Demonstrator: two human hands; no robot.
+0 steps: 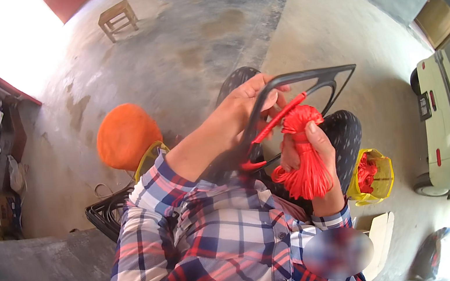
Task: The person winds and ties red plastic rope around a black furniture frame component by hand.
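Note:
My left hand (256,95) is closed on a black, loop-shaped frame (311,74) held up above my lap. Tight turns of red cord wrap one slanting bar (283,119) of this frame, just below the left fingertips. A thick bundle of glossy red cord (307,171) is in my right hand (323,148), pinched round its narrow middle with the thumb in front. Its looped lower end fans out below the fingers, and its top lies against the wrapped bar. The lower left part of the frame is blurred, and some right fingers are hidden behind the bundle.
A yellow container (382,174) with more red cord stands right of my knee. To the left are a round orange thing (127,135) and a stack of black frames (108,213). A wooden stool (119,19) stands far off; a pale vehicle (445,123) is at right.

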